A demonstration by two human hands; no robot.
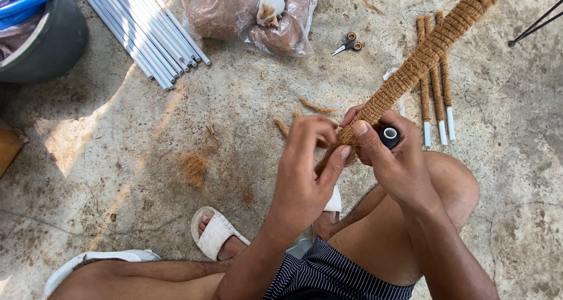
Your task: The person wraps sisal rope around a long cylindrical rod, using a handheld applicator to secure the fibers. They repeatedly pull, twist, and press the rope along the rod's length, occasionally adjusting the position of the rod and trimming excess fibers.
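Clear plastic bags (234,12) of brown coconut fibre: top centre, on the concrete floor (117,159), beside a bundle of white plastic pipes (146,30). Three finished fibre-wrapped sticks (437,83): right, white ends showing. Long brown fibre-wrapped pole (422,53): its near end sits between your hands. Your left hand (305,171) pinches that end, fingers (337,156) together. Your right hand (393,159) is clamped on the pole and a black thread spool (389,135).
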